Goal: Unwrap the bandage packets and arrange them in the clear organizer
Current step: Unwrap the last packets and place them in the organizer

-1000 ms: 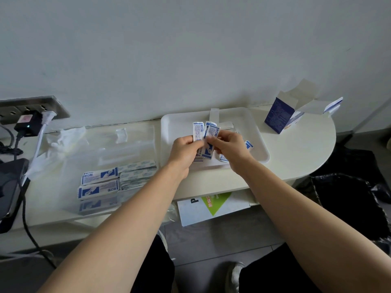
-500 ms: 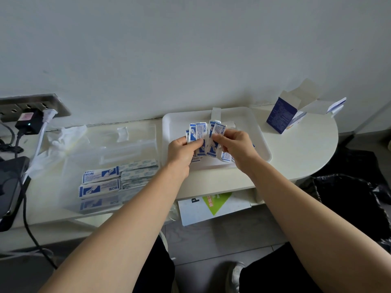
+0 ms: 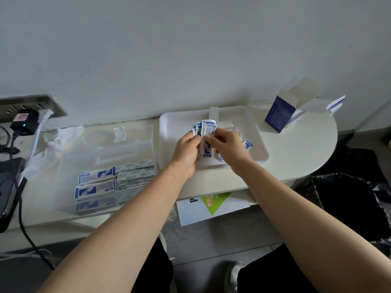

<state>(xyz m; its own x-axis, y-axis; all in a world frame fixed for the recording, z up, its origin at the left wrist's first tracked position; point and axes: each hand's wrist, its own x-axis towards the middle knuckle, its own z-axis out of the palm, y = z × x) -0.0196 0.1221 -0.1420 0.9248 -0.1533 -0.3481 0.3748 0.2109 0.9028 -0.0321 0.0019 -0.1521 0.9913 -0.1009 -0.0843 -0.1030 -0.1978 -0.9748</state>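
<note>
Gathering a fanned stack of bandage packets (image 3: 204,136) over the white tray (image 3: 257,134), the left hand (image 3: 186,150) and right hand (image 3: 229,148) both pinch it, and squaring it should precede carrying it to the clear organizer (image 3: 101,153).

A fanned bunch of small white-and-blue bandage packets (image 3: 206,134) stands upright, pinched between the left hand (image 3: 186,151) and right hand (image 3: 228,146). The clear organizer (image 3: 131,144) lies flat to their left, with stacked packets (image 3: 118,178) laid side by side at its near end.
</note>
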